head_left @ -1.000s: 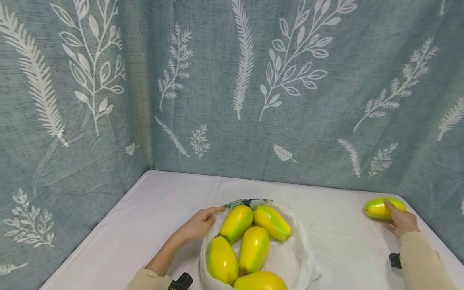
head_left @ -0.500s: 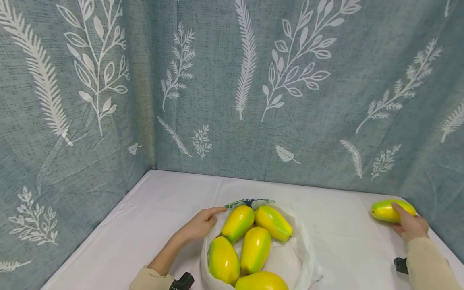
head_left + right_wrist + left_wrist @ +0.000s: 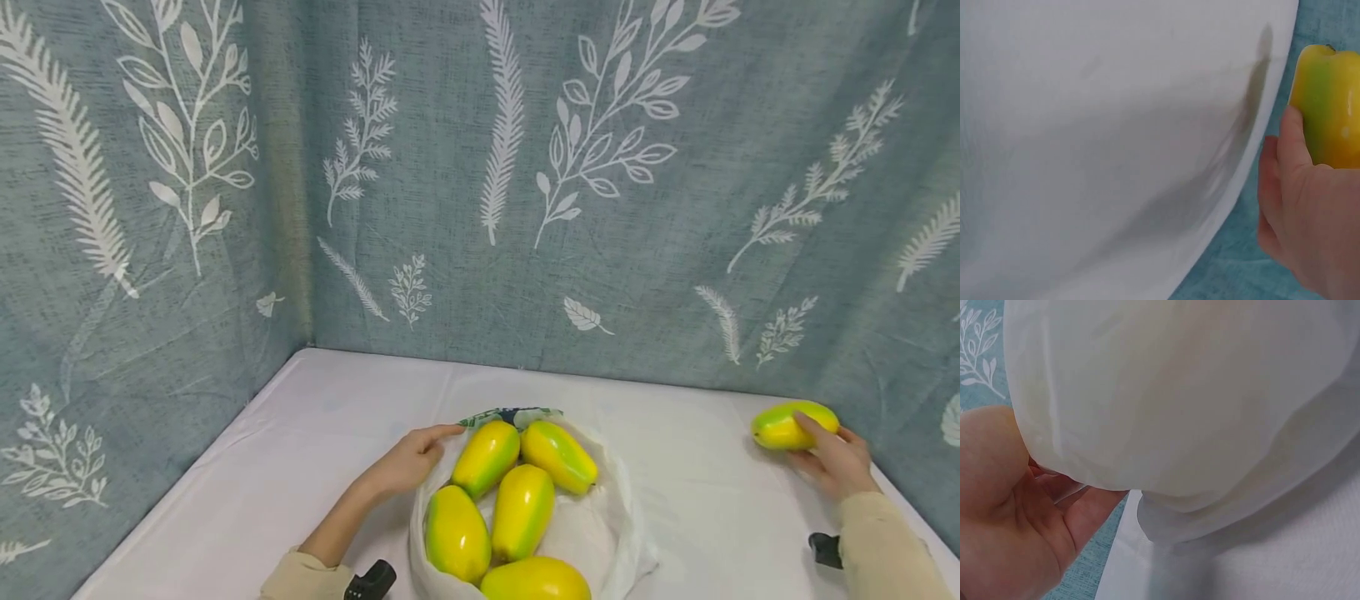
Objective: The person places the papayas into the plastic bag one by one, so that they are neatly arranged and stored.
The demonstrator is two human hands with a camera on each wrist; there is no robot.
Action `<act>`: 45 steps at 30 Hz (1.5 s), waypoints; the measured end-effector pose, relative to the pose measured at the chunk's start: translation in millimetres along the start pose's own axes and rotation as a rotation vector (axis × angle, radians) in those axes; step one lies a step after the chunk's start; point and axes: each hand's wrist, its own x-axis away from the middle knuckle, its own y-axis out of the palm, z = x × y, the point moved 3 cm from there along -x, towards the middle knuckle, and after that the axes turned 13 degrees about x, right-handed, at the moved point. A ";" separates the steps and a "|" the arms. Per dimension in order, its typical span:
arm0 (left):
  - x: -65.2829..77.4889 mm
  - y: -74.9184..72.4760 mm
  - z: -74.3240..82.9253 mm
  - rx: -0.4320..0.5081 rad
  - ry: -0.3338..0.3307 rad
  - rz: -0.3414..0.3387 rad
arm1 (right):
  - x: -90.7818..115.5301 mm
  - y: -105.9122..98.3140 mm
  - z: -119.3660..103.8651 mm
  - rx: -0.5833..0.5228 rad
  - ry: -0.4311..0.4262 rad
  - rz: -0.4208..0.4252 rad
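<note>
A white bag [image 3: 637, 542] with a dark green printed patch at its far rim stands open on the table. Several yellow-green papayas [image 3: 522, 512] lie inside it. My left hand [image 3: 405, 462] holds the bag's left rim, index finger stretched along the edge; in the left wrist view the bag wall [image 3: 1166, 412] hides part of its fingers. At the far right of the table my right hand [image 3: 836, 462] grips another papaya [image 3: 780, 427], thumb across the near side. The right wrist view shows that papaya [image 3: 1329, 112] beyond the fingers, cut off by the frame's edge.
A white cloth covers the table [image 3: 697, 483]. Blue-green curtains [image 3: 450, 183] with white leaf prints hang behind it and at both sides. The table's right edge runs close by my right hand. Dark wrist cameras [image 3: 371, 579] sit at both wrists.
My right hand, gripping the papaya, shifts slightly right and then back left. My left hand stays at the bag's rim. The head view sways a little.
</note>
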 end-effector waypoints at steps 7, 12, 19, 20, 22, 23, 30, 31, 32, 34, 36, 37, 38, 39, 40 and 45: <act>0.1 0.9 1.2 0.017 0.008 0.017 | 4.9 22.5 -14.5 -0.051 -0.128 -0.199; 0.6 1.1 0.3 0.016 -0.007 0.024 | 21.2 44.4 -26.2 -0.017 -0.155 -0.242; 0.3 1.1 -1.6 0.022 -0.010 0.021 | 44.0 72.8 -34.1 0.057 -0.187 -0.233; 0.1 1.1 -1.8 0.022 -0.012 0.022 | 47.0 75.9 -35.0 0.059 -0.193 -0.246; -0.2 1.1 -2.1 0.022 -0.013 0.025 | 52.9 82.2 -37.2 0.060 -0.211 -0.281; -0.2 1.1 -2.0 0.024 -0.014 0.026 | 55.9 85.0 -38.2 0.063 -0.221 -0.293; -0.1 0.6 -1.8 0.027 -0.024 0.034 | 75.0 104.4 -43.1 0.093 -0.286 -0.374; -0.1 0.5 -1.8 0.029 -0.027 0.035 | 78.1 107.2 -43.5 0.102 -0.295 -0.387; -0.2 0.4 -1.8 0.029 -0.031 0.038 | 80.9 109.7 -43.7 0.107 -0.297 -0.393; -0.4 0.4 -1.9 0.031 -0.032 0.038 | 87.2 114.7 -43.8 0.119 -0.308 -0.407; -0.6 0.4 -2.2 0.029 -0.032 0.039 | 93.3 119.6 -43.5 0.131 -0.319 -0.421; -0.8 0.4 -2.6 0.029 -0.031 0.038 | 96.4 122.1 -43.1 0.142 -0.327 -0.429; -0.9 0.3 -2.8 0.030 -0.030 0.037 | 99.6 124.5 -42.6 0.151 -0.336 -0.440; -1.0 0.3 -3.0 0.031 -0.029 0.036 | 102.9 127.3 -42.0 0.160 -0.345 -0.451; -1.0 0.2 -3.2 0.030 -0.029 0.037 | 105.8 129.9 -41.6 0.173 -0.357 -0.461; -1.3 0.3 -2.2 0.032 -0.023 0.038 | 121.3 142.7 -39.5 0.220 -0.391 -0.498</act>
